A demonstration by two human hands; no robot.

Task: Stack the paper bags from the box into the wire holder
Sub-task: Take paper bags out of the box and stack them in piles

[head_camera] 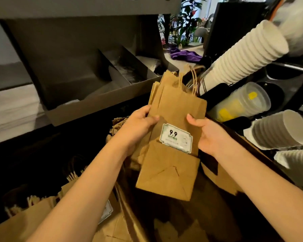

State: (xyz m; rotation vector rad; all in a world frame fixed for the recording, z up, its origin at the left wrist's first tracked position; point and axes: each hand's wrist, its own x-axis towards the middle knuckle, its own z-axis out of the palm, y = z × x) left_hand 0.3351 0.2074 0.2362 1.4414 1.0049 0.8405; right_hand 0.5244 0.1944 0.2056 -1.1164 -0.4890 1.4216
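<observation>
Both hands, left hand point(138, 123) and right hand point(206, 133), have fingers curled shut on the edges of a flat bundle of kraft paper bags point(175, 123) between them; if either loosens, the bundle could fan apart or its twisted handles point(187, 79) beyond the fingertips could snag.

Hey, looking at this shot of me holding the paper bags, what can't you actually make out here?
- Wire holder: not identifiable in the head view; the held bag bundle and dark shadow cover where it might be.
- Label: only "9.9" reads; the smaller print is blurred.
- Bag count in the bundle: edges overlap, cannot tell.
- Left hand and right hand: the fingers behind the bundle are hidden.
- Box: mostly in shadow, cut off by the bottom edge.
</observation>
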